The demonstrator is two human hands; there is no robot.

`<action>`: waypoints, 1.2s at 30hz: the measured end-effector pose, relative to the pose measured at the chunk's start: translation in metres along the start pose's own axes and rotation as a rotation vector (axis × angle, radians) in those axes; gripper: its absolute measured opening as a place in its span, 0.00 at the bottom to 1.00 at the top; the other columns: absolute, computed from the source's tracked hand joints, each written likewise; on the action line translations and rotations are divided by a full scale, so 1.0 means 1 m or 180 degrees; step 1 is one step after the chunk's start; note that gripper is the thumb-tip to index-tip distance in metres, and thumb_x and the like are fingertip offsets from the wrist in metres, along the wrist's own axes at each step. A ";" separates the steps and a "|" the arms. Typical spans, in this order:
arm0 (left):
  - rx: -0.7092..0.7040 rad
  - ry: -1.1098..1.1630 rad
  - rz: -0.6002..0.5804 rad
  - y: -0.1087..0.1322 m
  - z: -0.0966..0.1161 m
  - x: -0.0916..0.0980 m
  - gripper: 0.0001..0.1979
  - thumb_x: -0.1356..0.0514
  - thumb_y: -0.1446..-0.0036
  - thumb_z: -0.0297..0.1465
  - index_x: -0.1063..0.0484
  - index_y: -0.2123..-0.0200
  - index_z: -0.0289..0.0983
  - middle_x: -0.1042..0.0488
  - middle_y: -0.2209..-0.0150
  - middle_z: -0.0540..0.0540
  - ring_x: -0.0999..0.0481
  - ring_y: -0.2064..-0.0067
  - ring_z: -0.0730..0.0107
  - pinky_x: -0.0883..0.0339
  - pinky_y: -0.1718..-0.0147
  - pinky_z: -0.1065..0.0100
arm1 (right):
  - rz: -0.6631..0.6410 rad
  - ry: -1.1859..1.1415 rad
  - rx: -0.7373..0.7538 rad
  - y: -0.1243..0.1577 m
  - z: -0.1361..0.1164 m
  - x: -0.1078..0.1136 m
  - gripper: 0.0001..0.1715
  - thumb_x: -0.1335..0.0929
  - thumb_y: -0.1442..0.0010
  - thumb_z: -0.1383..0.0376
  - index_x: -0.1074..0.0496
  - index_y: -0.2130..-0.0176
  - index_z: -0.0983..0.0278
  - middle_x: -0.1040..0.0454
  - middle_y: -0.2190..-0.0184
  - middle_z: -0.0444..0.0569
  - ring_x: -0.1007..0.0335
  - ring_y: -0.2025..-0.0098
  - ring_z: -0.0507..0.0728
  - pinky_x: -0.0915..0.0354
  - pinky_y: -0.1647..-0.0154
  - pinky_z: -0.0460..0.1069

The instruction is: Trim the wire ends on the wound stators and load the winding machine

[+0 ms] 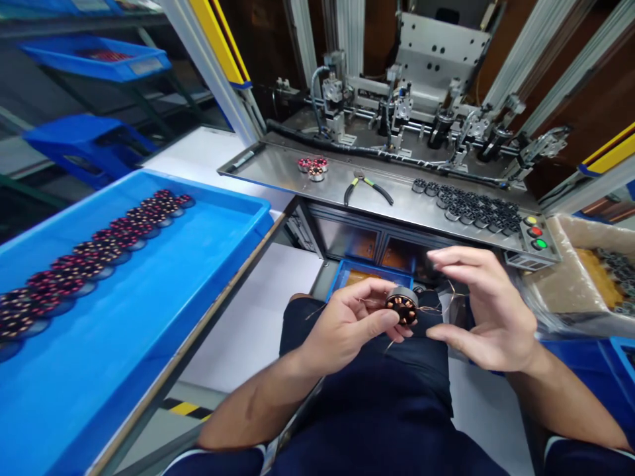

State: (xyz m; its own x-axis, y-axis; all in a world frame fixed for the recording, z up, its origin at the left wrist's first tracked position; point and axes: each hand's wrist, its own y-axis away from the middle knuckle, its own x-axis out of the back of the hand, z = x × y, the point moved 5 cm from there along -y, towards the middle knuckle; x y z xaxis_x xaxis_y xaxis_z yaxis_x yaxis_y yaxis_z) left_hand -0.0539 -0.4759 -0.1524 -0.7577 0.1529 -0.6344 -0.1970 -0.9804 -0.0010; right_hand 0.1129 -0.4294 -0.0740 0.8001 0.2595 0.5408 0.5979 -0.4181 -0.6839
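At far left stands a blue stool [89, 145]. In front of it, a blue tray [198, 284] carries a slanting band of wound cores [99, 251]. On the metal worktop [282, 165] sit three red cores [317, 172], close together, then pliers [381, 192] with their handles spread. Nearer, the left hand [342, 324] holds a stator [403, 305] between thumb and fingers, over the lap; thin wires [429, 309] trail from it. Black cores [471, 208] cluster on the worktop farther right. The right hand [496, 314] is near the stator, thumb and fingers wide apart; whether they touch a wire, I cannot tell. Buttons [535, 232] and a box [560, 261] of dark parts [618, 268] come last.
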 end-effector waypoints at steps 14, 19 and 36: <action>-0.0323 0.0026 -0.0187 0.007 0.004 -0.003 0.15 0.28 0.47 0.24 0.24 0.57 0.39 0.18 0.61 0.48 0.16 0.67 0.70 0.21 0.69 0.73 | -0.0305 0.0196 -0.0053 -0.015 -0.027 -0.010 0.06 0.30 0.37 0.77 0.24 0.61 0.68 0.24 0.67 0.52 0.25 0.66 0.52 0.27 0.66 0.46; -0.0888 0.0274 -0.0271 0.007 0.019 0.003 0.20 0.23 0.59 0.24 0.24 0.64 0.41 0.23 0.46 0.47 0.20 0.47 0.60 0.24 0.50 0.63 | -0.0163 0.0149 -0.0241 -0.028 -0.031 -0.010 0.08 0.31 0.39 0.79 0.26 0.63 0.68 0.25 0.70 0.49 0.27 0.69 0.51 0.29 0.69 0.44; 0.0000 0.0673 -0.1097 -0.004 -0.009 -0.009 0.27 0.29 0.46 0.40 0.29 0.44 0.42 0.21 0.63 0.47 0.16 0.67 0.68 0.23 0.68 0.68 | -0.0685 0.0609 -0.0284 -0.013 -0.024 0.001 0.10 0.29 0.39 0.75 0.23 0.57 0.65 0.24 0.63 0.50 0.25 0.65 0.54 0.30 0.66 0.47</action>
State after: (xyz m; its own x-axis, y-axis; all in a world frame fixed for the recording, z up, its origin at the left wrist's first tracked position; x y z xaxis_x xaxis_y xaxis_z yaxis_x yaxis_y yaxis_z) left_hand -0.0407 -0.4740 -0.1533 -0.5026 0.4439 -0.7418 -0.4171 -0.8761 -0.2416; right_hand 0.1048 -0.4444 -0.0529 0.6267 0.1852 0.7570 0.7393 -0.4484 -0.5023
